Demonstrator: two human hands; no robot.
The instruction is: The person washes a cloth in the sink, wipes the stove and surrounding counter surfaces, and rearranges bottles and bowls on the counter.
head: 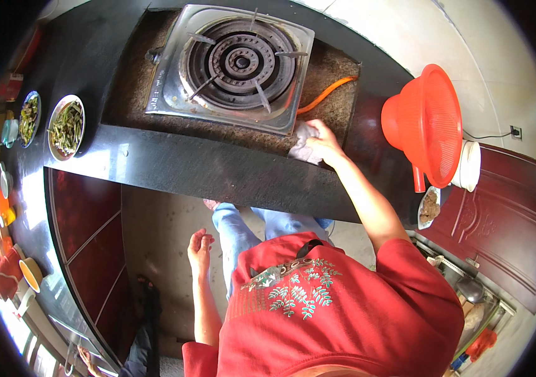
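My right hand (325,142) grips a crumpled pale cloth (303,143). The cloth rests at the near right corner of a gas stove (181,106), over the stained recess (131,101) around it. A round cast burner (242,62) with metal pot supports sits in the stove's steel top. From the stove's right side an orange gas hose (327,93) runs across the recess, just beyond my right hand. Low beside my leg hangs my left hand (200,247), with loosely curled fingers and nothing in it, apart from the black counter (211,162).
On the right stand a red plastic colander (437,127), a white container (469,166) and a dish of brown food (429,208). Two plates of cut vegetables (66,127) (29,118) lie left. Another person's hand (90,363) shows near the sink at lower left.
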